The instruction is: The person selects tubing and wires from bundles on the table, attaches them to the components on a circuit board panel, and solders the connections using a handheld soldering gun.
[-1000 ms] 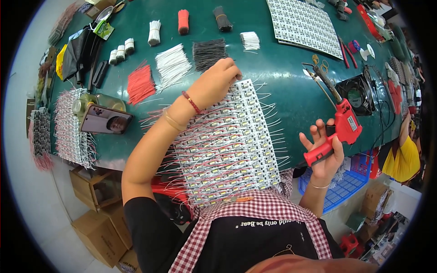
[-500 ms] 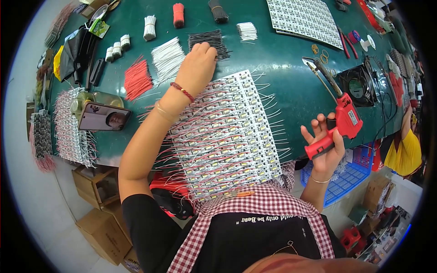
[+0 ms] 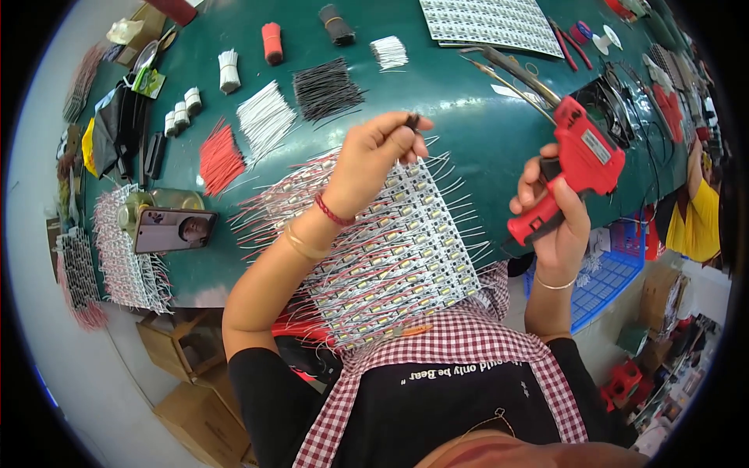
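Observation:
My left hand (image 3: 378,152) is pinched above the top edge of a white LED circuit board panel (image 3: 398,257), with a small black wire (image 3: 412,122) between thumb and fingers; how many wires it holds is unclear. Rows of red and white wires stick out along the panel, which lies at the table's near edge against my checked apron. In my right hand (image 3: 558,207) is a red soldering gun (image 3: 591,148), its handle in the palm and its metal tip raised to the upper left. Beyond my left hand lies a spread of black wires (image 3: 325,88).
White wires (image 3: 265,123) and red wires (image 3: 222,157) lie in piles farther left. A phone (image 3: 175,230) leans on a jar at left. At the far side sits another board panel (image 3: 491,25). A black fan (image 3: 605,109) stands at right, above a blue basket (image 3: 597,292).
My left hand has left the black wire pile and come right and nearer, over the panel's top edge, carrying something black. The soldering gun has moved slightly left and looks larger.

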`<state>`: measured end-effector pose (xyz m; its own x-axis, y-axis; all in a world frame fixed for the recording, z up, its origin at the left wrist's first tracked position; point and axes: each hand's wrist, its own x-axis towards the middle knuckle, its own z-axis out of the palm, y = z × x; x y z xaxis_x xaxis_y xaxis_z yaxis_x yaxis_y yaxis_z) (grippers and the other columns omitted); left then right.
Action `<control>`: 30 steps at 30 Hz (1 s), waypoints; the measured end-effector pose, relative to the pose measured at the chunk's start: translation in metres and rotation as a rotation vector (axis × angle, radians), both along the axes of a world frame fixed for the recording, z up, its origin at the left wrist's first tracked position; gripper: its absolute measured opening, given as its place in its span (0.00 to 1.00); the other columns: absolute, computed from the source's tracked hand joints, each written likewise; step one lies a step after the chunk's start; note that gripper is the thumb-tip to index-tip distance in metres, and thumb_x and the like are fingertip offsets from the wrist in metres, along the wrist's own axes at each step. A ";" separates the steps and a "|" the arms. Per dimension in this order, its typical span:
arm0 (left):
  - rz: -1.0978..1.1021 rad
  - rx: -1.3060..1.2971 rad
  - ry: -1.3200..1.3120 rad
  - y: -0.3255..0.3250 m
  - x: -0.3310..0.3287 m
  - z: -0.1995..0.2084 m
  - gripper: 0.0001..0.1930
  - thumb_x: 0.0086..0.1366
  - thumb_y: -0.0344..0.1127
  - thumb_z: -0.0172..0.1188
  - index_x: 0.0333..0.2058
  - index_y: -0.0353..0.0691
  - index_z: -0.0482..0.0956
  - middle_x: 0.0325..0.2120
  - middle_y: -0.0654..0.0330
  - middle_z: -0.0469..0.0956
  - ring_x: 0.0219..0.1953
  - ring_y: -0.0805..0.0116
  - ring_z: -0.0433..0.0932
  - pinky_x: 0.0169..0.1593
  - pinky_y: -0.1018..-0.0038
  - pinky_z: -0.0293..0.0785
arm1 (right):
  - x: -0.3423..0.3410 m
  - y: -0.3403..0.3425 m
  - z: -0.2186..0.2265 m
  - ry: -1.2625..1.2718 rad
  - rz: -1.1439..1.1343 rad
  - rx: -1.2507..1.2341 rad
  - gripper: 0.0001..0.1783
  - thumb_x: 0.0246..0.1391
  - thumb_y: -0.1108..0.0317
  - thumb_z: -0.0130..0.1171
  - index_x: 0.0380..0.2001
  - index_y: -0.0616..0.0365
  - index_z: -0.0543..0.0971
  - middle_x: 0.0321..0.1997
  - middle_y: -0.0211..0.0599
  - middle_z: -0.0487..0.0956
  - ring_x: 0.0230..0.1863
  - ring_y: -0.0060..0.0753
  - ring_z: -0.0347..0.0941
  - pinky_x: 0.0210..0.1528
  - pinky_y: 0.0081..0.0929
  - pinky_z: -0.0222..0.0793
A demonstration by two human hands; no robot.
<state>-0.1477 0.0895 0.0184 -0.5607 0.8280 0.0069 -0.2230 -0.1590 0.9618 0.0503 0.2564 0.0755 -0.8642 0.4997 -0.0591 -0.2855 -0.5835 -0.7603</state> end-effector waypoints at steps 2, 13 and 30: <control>-0.053 -0.114 -0.150 0.001 0.019 0.014 0.11 0.71 0.29 0.50 0.45 0.30 0.77 0.30 0.63 0.80 0.29 0.81 0.72 0.36 0.83 0.70 | -0.010 -0.001 0.006 -0.103 -0.025 0.160 0.20 0.63 0.69 0.54 0.56 0.63 0.69 0.41 0.43 0.77 0.35 0.32 0.76 0.37 0.34 0.77; -0.137 -0.248 0.032 0.008 0.065 0.028 0.07 0.68 0.26 0.52 0.39 0.30 0.77 0.27 0.59 0.83 0.29 0.80 0.77 0.31 0.80 0.70 | -0.026 -0.011 -0.017 -0.429 0.188 0.173 0.22 0.55 0.66 0.65 0.50 0.63 0.74 0.28 0.28 0.75 0.21 0.15 0.69 0.23 0.17 0.65; -0.081 -0.279 0.149 0.017 0.078 0.017 0.04 0.64 0.26 0.55 0.35 0.29 0.72 0.26 0.52 0.84 0.29 0.68 0.83 0.32 0.75 0.76 | -0.006 -0.031 -0.015 -0.513 -0.053 0.630 0.10 0.50 0.79 0.66 0.36 0.65 0.77 0.31 0.33 0.81 0.31 0.22 0.80 0.35 0.22 0.77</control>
<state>-0.0694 0.1062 0.0357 -0.5025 0.8516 -0.1495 -0.0778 0.1277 0.9888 0.0443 0.2256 0.0610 -0.7804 0.6104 -0.1355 0.1721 0.0015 -0.9851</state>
